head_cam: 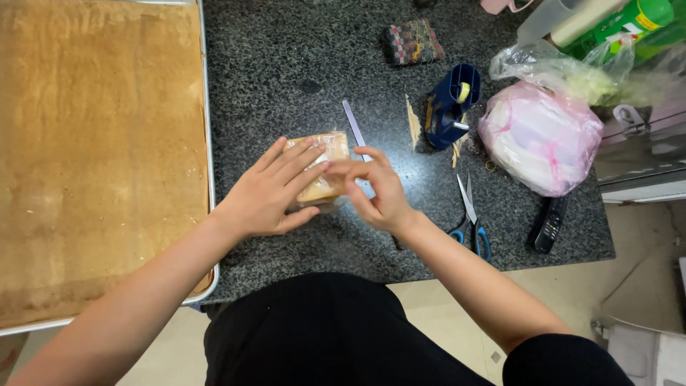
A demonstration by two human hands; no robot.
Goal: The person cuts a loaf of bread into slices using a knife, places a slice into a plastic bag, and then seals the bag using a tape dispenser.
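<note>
While the one clear-plastic-wrapped square slice of brown cake (321, 168) is being pressed on the speckled dark granite counter (300, 64) by the spread fingers of the left hand (268, 193), its wrap is being pinched by the right hand (379, 189). Firm, even pressure is probably being needed. One blue-handled scissors (471, 221), one navy tape dispenser (446, 107) and one large metal tray (209, 143) are being counted.

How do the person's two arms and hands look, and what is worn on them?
Both arms are bare to above the elbow: no sleeves, gloves, watch or bracelets show. The left hand and right hand show no rings that I can make out. Fingernails look short and unpainted. Black clothing covers the lap.
</note>
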